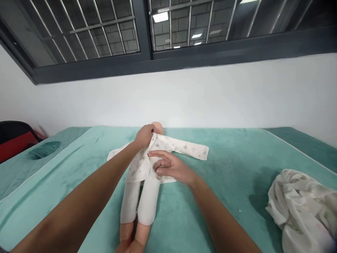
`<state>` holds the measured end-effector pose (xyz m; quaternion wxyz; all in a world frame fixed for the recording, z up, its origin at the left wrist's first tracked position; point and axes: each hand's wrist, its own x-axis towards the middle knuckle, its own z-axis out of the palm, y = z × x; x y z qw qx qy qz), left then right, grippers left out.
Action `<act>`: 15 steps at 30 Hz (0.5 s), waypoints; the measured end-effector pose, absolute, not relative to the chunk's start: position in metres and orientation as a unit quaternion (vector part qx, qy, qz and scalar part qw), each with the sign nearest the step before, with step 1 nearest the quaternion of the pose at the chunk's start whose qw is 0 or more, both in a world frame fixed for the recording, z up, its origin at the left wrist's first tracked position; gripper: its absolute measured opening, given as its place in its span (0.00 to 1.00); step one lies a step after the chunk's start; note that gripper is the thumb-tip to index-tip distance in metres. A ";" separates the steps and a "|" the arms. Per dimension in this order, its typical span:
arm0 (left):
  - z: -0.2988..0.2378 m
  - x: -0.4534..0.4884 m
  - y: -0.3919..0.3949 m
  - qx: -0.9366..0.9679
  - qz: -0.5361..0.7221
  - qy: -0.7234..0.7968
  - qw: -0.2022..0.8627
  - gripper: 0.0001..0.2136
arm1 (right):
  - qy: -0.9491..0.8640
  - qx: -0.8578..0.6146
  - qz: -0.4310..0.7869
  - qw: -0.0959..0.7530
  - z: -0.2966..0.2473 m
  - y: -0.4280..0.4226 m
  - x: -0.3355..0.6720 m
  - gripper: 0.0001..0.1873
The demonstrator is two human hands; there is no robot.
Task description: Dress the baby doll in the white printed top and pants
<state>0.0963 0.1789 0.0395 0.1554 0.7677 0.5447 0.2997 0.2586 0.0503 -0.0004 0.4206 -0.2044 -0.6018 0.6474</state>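
A baby doll (143, 200) lies on its back on the teal bed (226, 196), head toward the wall, feet toward me, in white leggings. A white printed baby jacket (181, 147) is spread over its chest, one sleeve stretched out to the right. My left hand (144, 136) is closed on the jacket's edge near the doll's neck. My right hand (168, 167) rests on the doll's belly, index finger stretched along the jacket front, the other fingers curled against the cloth.
A crumpled white cloth (302, 207) lies on the bed at the right. A red and black object (14, 138) stands beyond the left bed, which has a face hole (43, 149). A white wall and barred window are behind.
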 end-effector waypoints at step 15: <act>-0.015 0.043 0.089 0.697 0.416 0.548 0.199 0.19 | -0.770 -0.337 0.312 0.444 -0.029 0.058 0.242 0.26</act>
